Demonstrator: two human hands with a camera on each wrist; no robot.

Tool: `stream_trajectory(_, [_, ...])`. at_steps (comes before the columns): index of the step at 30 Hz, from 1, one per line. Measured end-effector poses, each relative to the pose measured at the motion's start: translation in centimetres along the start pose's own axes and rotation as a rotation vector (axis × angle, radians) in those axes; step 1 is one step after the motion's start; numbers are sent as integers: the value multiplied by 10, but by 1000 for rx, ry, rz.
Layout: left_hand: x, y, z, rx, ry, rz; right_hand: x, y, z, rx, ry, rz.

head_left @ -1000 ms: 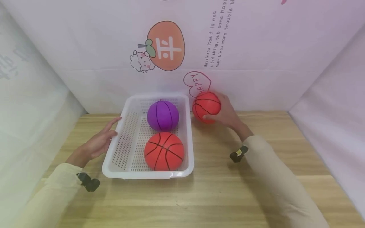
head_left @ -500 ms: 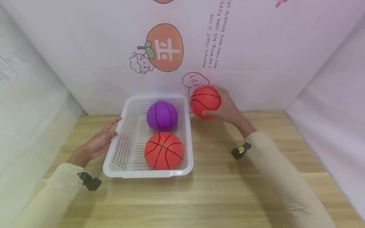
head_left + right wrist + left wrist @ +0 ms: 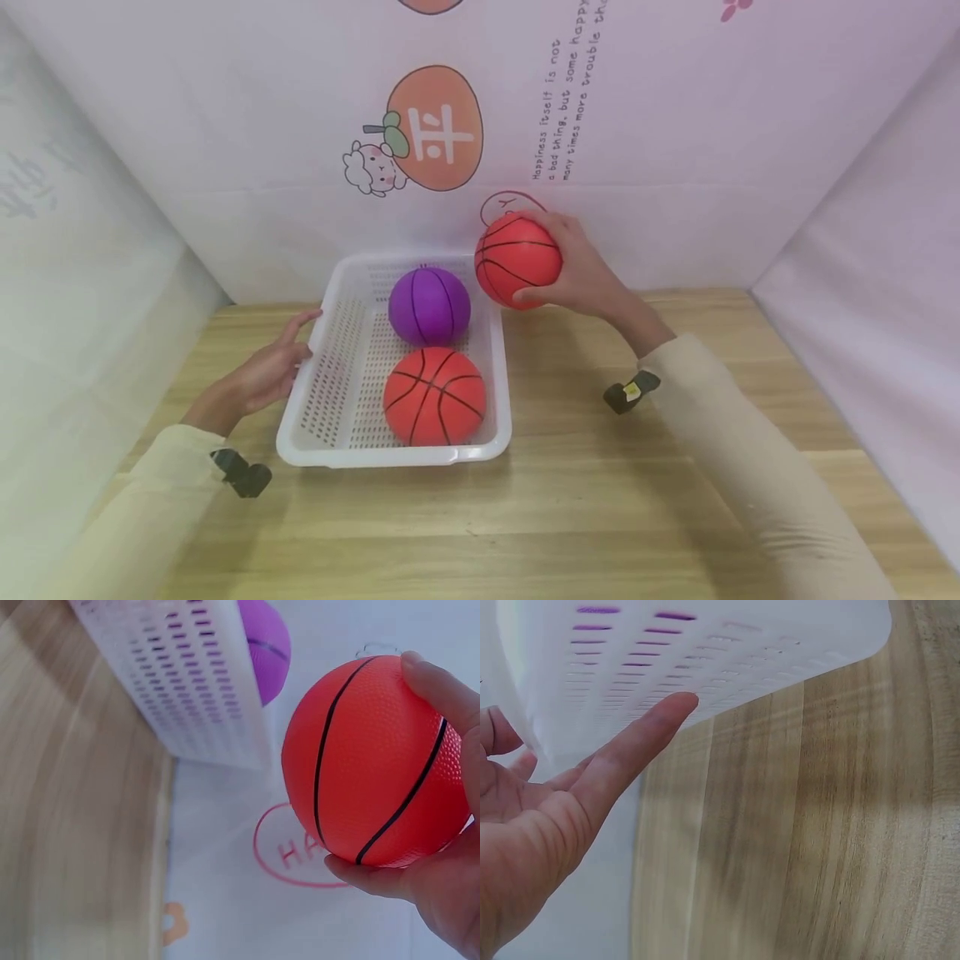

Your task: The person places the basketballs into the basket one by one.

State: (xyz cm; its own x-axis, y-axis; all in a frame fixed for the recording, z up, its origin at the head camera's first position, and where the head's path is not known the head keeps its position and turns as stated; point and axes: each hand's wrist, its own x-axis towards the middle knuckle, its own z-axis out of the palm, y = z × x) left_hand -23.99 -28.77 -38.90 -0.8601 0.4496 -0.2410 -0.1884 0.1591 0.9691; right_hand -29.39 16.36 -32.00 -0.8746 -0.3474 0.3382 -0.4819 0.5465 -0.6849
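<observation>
My right hand (image 3: 581, 271) holds a red toy basketball (image 3: 517, 260) up at the basket's back right corner. In the right wrist view, thumb and fingers spread round the ball (image 3: 367, 765), which is raised beside the basket wall. A white perforated plastic basket (image 3: 393, 457) stands on the table. Inside it, a purple ball (image 3: 429, 307) sits behind another red basketball (image 3: 435, 397). At the basket's left side, my left hand (image 3: 262, 375) touches the rim and outer wall. A straight finger (image 3: 641, 742) lies along that wall in the left wrist view.
The wood-grain table (image 3: 480, 533) ends at a white printed cloth backdrop (image 3: 285, 167) just behind the basket. White cloth also stands along the left (image 3: 67, 250) and right sides. Dark wrist cameras (image 3: 242, 473) are strapped to both sleeves.
My right hand has lifted the red basketball from the table and brought it left, to the basket's back right corner. The left hand stays at the basket's left side.
</observation>
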Motion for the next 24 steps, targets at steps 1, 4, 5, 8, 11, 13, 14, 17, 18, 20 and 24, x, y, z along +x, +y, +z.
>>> stream_trajectory(1, [0,0,0,-2,-1,-1,0,-4,1,-4,-9,-16])
stream_trajectory(4, [-1,0,0,-7,-4,-5,1,-12,4,-5,-22,-80])
stream_trajectory(5, [-1,0,0,-11,-4,-7,2,-14,5,-4,-23,-100])
stream_trajectory(8, [-2,1,0,-5,-2,-8,5,-18,8,6,-21,-147])
stream_trajectory(11, [-1,0,0,6,-4,-4,9,-21,11,6,-21,-155])
stream_trajectory(13, [-1,-1,-1,11,-4,-2,11,-23,13,-2,-26,-147])
stream_trajectory(14, [-1,-2,-1,10,-5,-2,11,-24,14,-2,-29,-143])
stream_trajectory(17, [-2,-2,-1,6,-5,-1,14,-29,18,-3,-40,-136])
stream_trajectory(18, [-2,-2,-2,7,-4,-2,15,-30,20,-2,-45,-135])
stream_trajectory(20, [-2,-2,-2,12,-7,0,17,-34,24,7,-55,-138])
stream_trajectory(24, [-2,-2,-2,19,-3,-4,22,-40,33,14,-78,-158])
